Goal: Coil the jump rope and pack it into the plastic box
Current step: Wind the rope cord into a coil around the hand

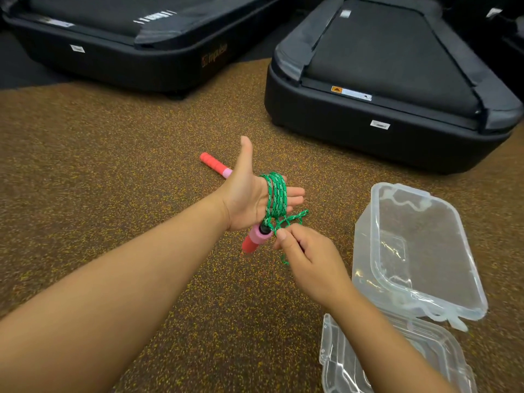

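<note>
My left hand [245,195] is held flat, palm up, fingers apart, with the green jump rope [276,197] wound several times around the palm. One red and pink handle [254,239] hangs just below that hand. The other red handle [215,165] lies on the floor beyond the thumb, partly hidden by it. My right hand [306,260] pinches a loose stretch of the green rope just under the coil. The clear plastic box [419,251] lies open on the floor to the right.
The box's clear lid [377,361] lies on the floor at the lower right, near my right forearm. Two black treadmill bases [368,114] [113,52] stand at the back. The floor is brown speckled rubber.
</note>
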`<action>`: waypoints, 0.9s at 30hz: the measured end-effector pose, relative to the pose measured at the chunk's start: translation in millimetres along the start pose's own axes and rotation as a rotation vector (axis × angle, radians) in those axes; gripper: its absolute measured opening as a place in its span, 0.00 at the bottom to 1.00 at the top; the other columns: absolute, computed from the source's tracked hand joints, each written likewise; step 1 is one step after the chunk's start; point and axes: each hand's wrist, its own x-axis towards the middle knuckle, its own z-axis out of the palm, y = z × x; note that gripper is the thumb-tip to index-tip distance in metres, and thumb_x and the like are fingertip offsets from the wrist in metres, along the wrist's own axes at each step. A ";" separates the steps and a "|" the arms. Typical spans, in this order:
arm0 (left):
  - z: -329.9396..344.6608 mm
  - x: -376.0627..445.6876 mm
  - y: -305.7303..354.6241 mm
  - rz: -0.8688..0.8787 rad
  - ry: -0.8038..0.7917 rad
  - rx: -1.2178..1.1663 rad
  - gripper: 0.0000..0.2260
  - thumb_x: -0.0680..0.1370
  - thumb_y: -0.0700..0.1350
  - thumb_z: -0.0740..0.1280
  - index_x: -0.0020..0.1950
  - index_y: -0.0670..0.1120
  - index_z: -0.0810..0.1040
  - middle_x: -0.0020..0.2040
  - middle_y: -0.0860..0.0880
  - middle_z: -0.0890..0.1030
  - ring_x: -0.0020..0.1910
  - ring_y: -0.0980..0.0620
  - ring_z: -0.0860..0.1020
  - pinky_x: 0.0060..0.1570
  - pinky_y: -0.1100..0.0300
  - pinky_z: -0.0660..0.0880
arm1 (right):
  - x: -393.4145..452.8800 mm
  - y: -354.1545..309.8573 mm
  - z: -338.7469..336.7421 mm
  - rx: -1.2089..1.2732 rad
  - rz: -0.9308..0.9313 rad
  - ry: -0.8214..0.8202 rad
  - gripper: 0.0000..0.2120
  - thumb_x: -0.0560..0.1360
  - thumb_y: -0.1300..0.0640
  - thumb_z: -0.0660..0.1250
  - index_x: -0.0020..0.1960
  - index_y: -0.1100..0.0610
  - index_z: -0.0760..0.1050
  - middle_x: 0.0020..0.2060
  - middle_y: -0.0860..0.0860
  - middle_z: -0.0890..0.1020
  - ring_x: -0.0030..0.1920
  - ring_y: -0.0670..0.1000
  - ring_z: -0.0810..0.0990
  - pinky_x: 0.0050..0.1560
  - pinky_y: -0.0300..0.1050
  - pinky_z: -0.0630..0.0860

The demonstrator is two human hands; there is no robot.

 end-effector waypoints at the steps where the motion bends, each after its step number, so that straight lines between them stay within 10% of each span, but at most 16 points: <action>1: -0.1 -0.1 -0.6 -0.012 0.000 0.032 0.54 0.65 0.78 0.35 0.68 0.35 0.66 0.64 0.37 0.76 0.64 0.44 0.75 0.69 0.52 0.65 | 0.8 -2.5 -3.8 -0.002 -0.030 0.007 0.18 0.76 0.41 0.53 0.41 0.51 0.75 0.32 0.42 0.76 0.38 0.44 0.75 0.40 0.48 0.72; 6: 0.5 -4.9 -4.0 -0.133 -0.050 0.209 0.54 0.64 0.78 0.34 0.64 0.38 0.71 0.54 0.40 0.82 0.53 0.45 0.81 0.59 0.53 0.72 | 12.2 -10.4 -28.1 0.143 -0.087 0.034 0.11 0.76 0.49 0.57 0.43 0.51 0.76 0.43 0.44 0.83 0.47 0.42 0.80 0.46 0.47 0.76; 16: 2.7 -5.4 -4.9 -0.447 -0.494 0.234 0.61 0.60 0.81 0.41 0.67 0.30 0.68 0.51 0.33 0.81 0.49 0.39 0.82 0.51 0.51 0.78 | 35.8 1.1 -48.8 0.205 -0.014 0.122 0.06 0.77 0.53 0.65 0.43 0.54 0.76 0.34 0.48 0.78 0.34 0.41 0.71 0.36 0.36 0.69; 23: 7.8 -13.5 -2.0 -0.307 -0.537 0.346 0.18 0.77 0.48 0.56 0.56 0.39 0.80 0.35 0.47 0.84 0.29 0.54 0.81 0.32 0.65 0.77 | 27.2 26.7 -26.9 0.423 0.144 0.089 0.05 0.74 0.49 0.66 0.41 0.46 0.78 0.37 0.44 0.81 0.40 0.45 0.77 0.45 0.50 0.74; 27: 8.6 -9.2 -3.7 -0.173 -0.392 0.243 0.17 0.77 0.48 0.57 0.52 0.42 0.82 0.32 0.51 0.82 0.25 0.57 0.77 0.29 0.68 0.74 | 13.6 31.7 -6.2 0.396 0.207 0.049 0.10 0.80 0.53 0.60 0.48 0.47 0.81 0.29 0.36 0.77 0.31 0.37 0.72 0.37 0.40 0.69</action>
